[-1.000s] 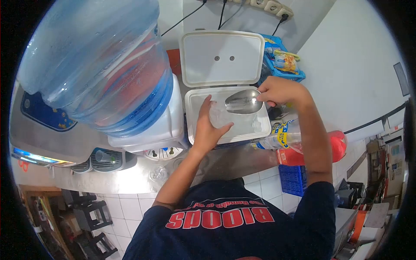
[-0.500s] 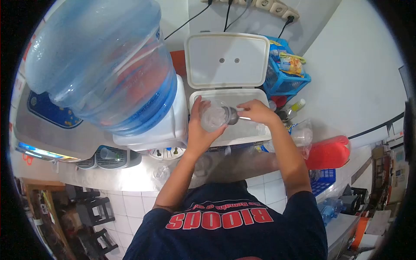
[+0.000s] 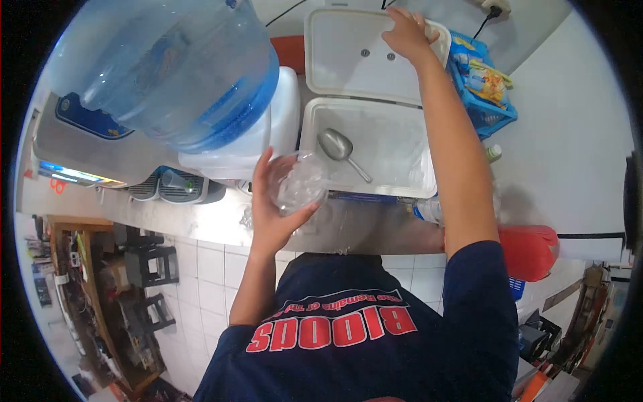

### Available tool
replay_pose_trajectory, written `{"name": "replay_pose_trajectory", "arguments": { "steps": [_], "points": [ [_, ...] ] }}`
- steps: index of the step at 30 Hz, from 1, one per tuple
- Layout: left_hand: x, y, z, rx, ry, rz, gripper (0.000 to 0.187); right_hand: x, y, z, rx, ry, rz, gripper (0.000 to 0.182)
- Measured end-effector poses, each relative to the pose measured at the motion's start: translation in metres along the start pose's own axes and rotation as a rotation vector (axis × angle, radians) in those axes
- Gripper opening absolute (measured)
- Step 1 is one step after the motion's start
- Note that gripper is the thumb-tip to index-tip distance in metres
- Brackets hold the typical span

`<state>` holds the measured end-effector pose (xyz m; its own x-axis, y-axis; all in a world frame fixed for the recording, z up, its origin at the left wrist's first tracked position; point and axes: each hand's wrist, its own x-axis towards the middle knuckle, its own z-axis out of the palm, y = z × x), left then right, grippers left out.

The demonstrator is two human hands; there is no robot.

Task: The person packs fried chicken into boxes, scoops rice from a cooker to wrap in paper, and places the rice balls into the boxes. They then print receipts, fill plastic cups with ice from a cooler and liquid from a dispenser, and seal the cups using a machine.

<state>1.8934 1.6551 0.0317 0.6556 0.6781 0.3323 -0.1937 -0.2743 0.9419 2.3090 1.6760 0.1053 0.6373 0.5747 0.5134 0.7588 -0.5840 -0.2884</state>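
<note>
Right now, seen from above the counter:
Left hand: the left hand [image 3: 271, 214] is wrapped around a clear plastic cup [image 3: 299, 182], fingers curled on its far side and thumb on the near side.
Cup: it holds ice, sits tilted in the grip, and hangs above the steel counter [image 3: 201, 221], just at the near left corner of the ice box.
Right hand: the right hand [image 3: 406, 33] reaches out at 12 o'clock with the arm stretched long; its fingers lie over the top edge of the raised white lid [image 3: 362, 60], closed on that rim.
Ice box: the white ice box [image 3: 418, 191] stands open at about 1 o'clock from the cup, with ice inside.
Scoop: a metal scoop [image 3: 338, 149] lies loose in the box, bowl toward 11 o'clock, handle toward 5 o'clock, apart from both hands.
Water bottle: a big blue water bottle [image 3: 167, 67] sits at 10 o'clock from the cup.
Basket: a blue basket [image 3: 485, 87] of packets stands at 3 o'clock from the lid.
</note>
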Motion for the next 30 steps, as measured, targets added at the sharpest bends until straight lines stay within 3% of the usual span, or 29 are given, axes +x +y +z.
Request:
{"name": "replay_pose_trajectory", "arguments": {
  "steps": [1,2,4,6,10,14,16,18,21,23,25,27,28,30],
  "points": [
    [-0.013,-0.002,-0.006,0.022,0.039,-0.043,0.115,0.000,-0.005,-0.006,0.008,-0.177,0.069,0.075],
    [-0.027,-0.004,-0.011,0.034,0.038,-0.056,0.115,-0.006,-0.007,-0.014,0.019,-0.189,0.075,0.075],
    [-0.051,-0.005,-0.021,0.088,0.125,-0.145,0.116,-0.042,-0.030,-0.070,0.112,-0.057,0.086,0.061],
    [-0.074,-0.002,-0.025,0.112,0.175,-0.191,0.116,-0.087,-0.033,-0.109,0.149,-0.092,-0.028,0.053],
    [-0.105,0.006,-0.033,0.069,0.321,-0.276,0.115,-0.186,-0.034,-0.136,0.442,-0.011,-0.153,0.052],
    [-0.116,0.019,-0.048,0.110,0.362,-0.240,0.116,-0.260,-0.027,-0.133,0.701,-0.126,-0.100,0.033],
    [-0.126,0.024,-0.065,0.117,0.389,-0.231,0.118,-0.297,-0.025,-0.120,0.897,-0.207,0.049,0.029],
    [-0.135,0.028,-0.084,0.127,0.421,-0.161,0.120,-0.330,-0.030,-0.109,0.975,-0.340,0.326,0.026],
    [-0.154,0.034,-0.124,0.218,0.457,-0.080,0.120,-0.373,-0.065,-0.089,1.019,-0.391,0.280,0.024],
    [-0.171,0.037,-0.155,0.258,0.479,-0.023,0.119,-0.390,-0.120,-0.070,1.116,-0.548,0.133,0.025],
    [-0.196,0.041,-0.193,0.360,0.512,-0.008,0.118,-0.413,-0.184,-0.032,1.177,-0.771,0.127,0.039],
    [-0.226,0.044,-0.235,0.355,0.523,-0.005,0.118,-0.461,-0.242,0.045,1.003,-0.597,0.006,0.065],
    [-0.242,0.045,-0.258,0.357,0.525,-0.013,0.117,-0.477,-0.274,0.076,0.995,-0.587,-0.006,0.065],
    [-0.277,0.047,-0.303,0.334,0.540,-0.031,0.117,-0.503,-0.329,0.129,0.472,-0.360,0.098,0.101]
  ]
}}
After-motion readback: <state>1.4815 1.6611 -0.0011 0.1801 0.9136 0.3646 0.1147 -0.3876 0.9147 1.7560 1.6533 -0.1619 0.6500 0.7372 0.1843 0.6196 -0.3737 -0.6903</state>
